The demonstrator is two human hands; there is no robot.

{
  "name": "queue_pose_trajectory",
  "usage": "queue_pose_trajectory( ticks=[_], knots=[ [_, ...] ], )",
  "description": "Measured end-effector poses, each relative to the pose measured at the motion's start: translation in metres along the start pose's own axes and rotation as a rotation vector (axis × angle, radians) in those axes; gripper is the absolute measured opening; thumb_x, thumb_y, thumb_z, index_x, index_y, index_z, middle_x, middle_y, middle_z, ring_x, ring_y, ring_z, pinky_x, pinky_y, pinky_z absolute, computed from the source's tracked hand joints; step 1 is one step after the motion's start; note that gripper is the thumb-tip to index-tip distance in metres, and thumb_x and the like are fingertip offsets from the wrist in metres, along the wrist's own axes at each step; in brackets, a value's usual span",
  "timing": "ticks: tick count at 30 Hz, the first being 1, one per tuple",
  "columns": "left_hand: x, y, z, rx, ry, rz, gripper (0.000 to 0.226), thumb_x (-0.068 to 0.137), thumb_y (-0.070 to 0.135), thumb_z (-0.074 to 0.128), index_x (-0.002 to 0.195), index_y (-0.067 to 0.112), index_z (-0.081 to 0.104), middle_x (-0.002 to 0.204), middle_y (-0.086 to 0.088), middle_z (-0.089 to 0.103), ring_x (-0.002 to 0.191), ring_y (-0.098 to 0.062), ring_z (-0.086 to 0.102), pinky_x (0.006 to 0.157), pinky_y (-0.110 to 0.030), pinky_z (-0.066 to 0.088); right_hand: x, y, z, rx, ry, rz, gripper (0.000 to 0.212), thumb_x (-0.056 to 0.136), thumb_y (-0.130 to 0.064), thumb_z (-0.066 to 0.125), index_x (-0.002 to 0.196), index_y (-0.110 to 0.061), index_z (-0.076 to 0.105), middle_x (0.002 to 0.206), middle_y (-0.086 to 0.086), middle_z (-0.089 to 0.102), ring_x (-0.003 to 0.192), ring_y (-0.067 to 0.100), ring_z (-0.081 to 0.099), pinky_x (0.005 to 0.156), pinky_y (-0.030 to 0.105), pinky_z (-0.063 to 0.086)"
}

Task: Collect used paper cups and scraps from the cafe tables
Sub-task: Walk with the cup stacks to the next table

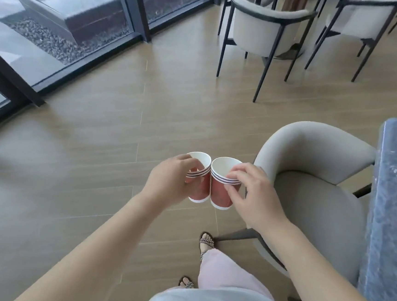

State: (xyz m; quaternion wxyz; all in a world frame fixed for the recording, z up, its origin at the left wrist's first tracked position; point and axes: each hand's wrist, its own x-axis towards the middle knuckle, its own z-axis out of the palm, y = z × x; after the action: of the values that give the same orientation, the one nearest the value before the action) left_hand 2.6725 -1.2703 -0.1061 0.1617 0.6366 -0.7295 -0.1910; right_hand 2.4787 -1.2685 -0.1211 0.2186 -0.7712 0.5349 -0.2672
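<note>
I hold two red paper cups with white rims and dark stripes in front of me, above the floor. My left hand (166, 181) grips the left cup (200, 186) from its left side. The right cup (220, 190) is in my right hand (253, 198), with fingers on its rim and wall. The two cups touch side by side, both upright with open mouths tilted slightly away. Both look empty inside.
A grey upholstered chair (314, 184) stands just right of my hands, pushed against a dark blue stone table edge (393, 215). More chairs (263, 28) stand at the back right. Glass doors with dark frames (133, 7) line the left. The wooden floor (84, 152) stretches ahead.
</note>
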Motion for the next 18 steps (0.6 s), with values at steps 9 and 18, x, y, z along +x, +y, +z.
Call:
queue_pose_trajectory(
  ticks=[9,18],
  knots=[
    [0.126,-0.02,-0.009,0.058,-0.035,-0.044,0.014,0.082,0.024,0.059,0.096,0.027,0.063,0.095,0.011,0.061,0.088,-0.017,0.058,0.066,-0.029,0.045,0.122,0.051,0.005,0.071,-0.003,0.018,0.01,0.079,-0.01,0.067,0.089,-0.013,0.067,0.095,-0.002,0.06,0.093,0.019,0.053,0.079,0.017,0.033],
    [0.208,-0.057,-0.022,-0.029,0.015,-0.099,0.02,0.077,0.017,0.064,0.095,0.027,0.066,0.093,0.01,0.063,0.085,-0.018,0.059,0.069,-0.034,0.05,0.21,0.065,0.019,0.12,0.001,0.076,0.009,0.076,-0.009,0.071,0.084,-0.012,0.066,0.094,-0.001,0.061,0.093,0.021,0.054,0.081,0.024,0.038]
  ],
)
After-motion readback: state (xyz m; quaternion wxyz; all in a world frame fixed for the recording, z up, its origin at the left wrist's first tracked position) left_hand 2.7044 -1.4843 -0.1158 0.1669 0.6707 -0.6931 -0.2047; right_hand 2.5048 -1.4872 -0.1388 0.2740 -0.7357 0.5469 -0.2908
